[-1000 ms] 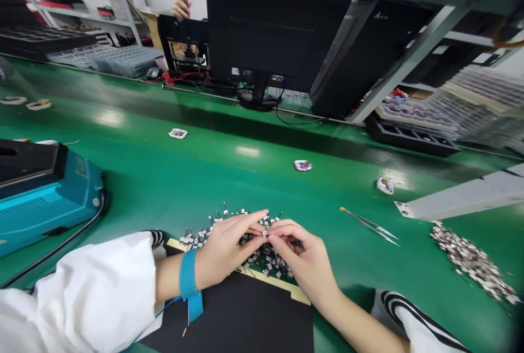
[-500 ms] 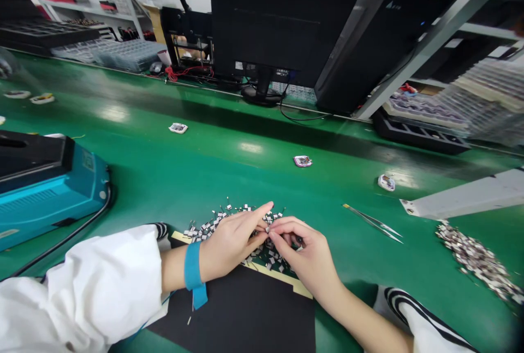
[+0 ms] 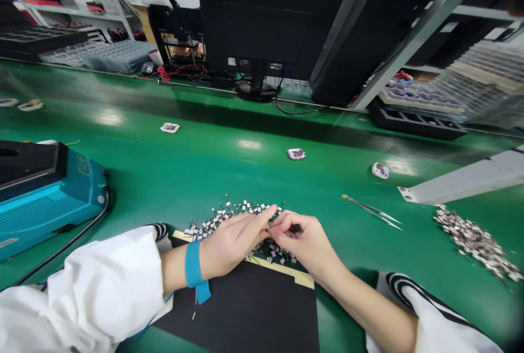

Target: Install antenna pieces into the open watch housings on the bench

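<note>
My left hand (image 3: 235, 241), with a teal band round its wrist, has its index finger stretched out over the others. Its thumb and lower fingers press together at the fingertips of my right hand (image 3: 305, 238). The right thumb and index finger are pinched closed. Both hands meet on a small electronic part, now mostly hidden between the fingertips. Beneath and behind them spreads a pile of small silvery square parts with dark leads (image 3: 213, 222), partly covered by the hands. A black sheet with a yellow edge (image 3: 262, 304) lies in front of the pile.
Metal tweezers (image 3: 370, 211) lie to the right, near a heap of small metal pieces (image 3: 470, 238) and a white metal bar (image 3: 462, 175). A blue-black machine (image 3: 53, 195) stands left. Several small white-rimmed units, one here (image 3: 296, 154), lie behind. A monitor (image 3: 270, 20) stands at the back.
My right fingers have curled in a little more, and the small part between the fingertips shows less. The whole view has shifted slightly; the hands stay together over the pile.
</note>
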